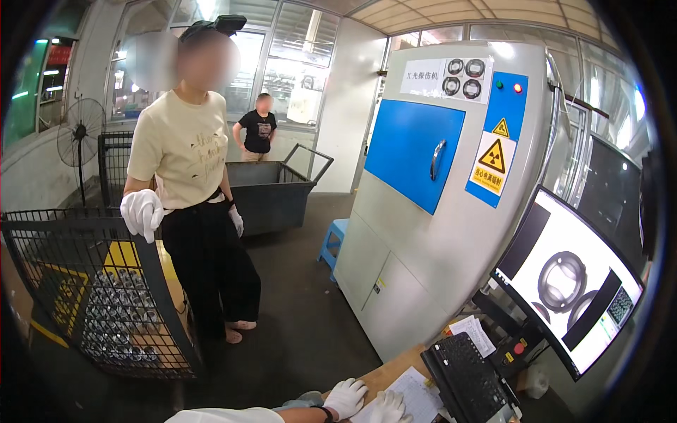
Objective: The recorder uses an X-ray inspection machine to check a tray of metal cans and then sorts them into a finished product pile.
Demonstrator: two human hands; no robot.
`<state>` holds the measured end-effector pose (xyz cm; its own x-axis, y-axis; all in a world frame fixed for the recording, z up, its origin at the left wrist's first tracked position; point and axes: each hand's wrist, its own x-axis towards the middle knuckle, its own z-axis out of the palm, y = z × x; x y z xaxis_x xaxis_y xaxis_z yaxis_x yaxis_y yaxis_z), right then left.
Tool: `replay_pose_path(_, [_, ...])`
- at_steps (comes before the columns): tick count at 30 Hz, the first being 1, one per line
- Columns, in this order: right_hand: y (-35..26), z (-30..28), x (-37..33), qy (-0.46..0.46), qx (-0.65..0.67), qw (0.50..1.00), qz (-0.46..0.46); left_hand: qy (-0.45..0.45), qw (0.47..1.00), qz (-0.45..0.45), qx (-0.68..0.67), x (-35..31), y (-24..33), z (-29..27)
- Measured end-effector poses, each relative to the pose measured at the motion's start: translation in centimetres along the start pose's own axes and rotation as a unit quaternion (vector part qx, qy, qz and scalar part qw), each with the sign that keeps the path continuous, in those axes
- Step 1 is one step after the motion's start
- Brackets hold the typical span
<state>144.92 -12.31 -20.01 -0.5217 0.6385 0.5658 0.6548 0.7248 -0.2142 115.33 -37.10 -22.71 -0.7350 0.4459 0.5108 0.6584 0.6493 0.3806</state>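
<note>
My left hand [346,397], in a white glove with a dark band at the wrist, lies on the wooden desk [331,392] by the lower edge. Its fingers are stretched out and it holds nothing that I can see. Right beside it, my right hand [388,407], also gloved in white, rests on a printed sheet of paper [416,391]. Its fingers lie loosely over the sheet, with nothing visible in them; the lower part of that hand is cut off. A black keyboard [469,374] stands to the right of the sheet.
A monitor [571,282] shows grey ring-shaped images. A large grey cabinet with a blue door [414,151] stands ahead. At left, a gloved person [185,155] leans on a mesh cart [155,310] of metal parts. Behind are another person [258,132], a dark bin [268,194] and a blue stool [331,243].
</note>
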Motion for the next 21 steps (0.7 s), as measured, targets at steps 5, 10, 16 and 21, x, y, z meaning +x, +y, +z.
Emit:
replay_pose_path(5, [-1.0,-0.3,0.9,0.009,0.008,1.0,-0.013,0.009,1.0,-0.008,0.007,-0.3,-0.2,-0.5])
replay_pose_path(10, [9.2,10.3,-3.9,0.08,-0.043,0.994,-0.056,-0.014,1.0,0.008,-0.007,1.0,1.0,-0.8])
replay_pose_path(16, [-1.0,-0.6,1.1,-0.022,0.006,1.0,0.008,-0.002,1.0,-0.012,0.011,-0.2,-0.3,0.0])
replay_pose_path(21, [0.4,-0.2,0.2,0.017,-0.007,1.0,-0.014,-0.027,1.0,-0.006,0.0,-0.1,-0.3,1.2])
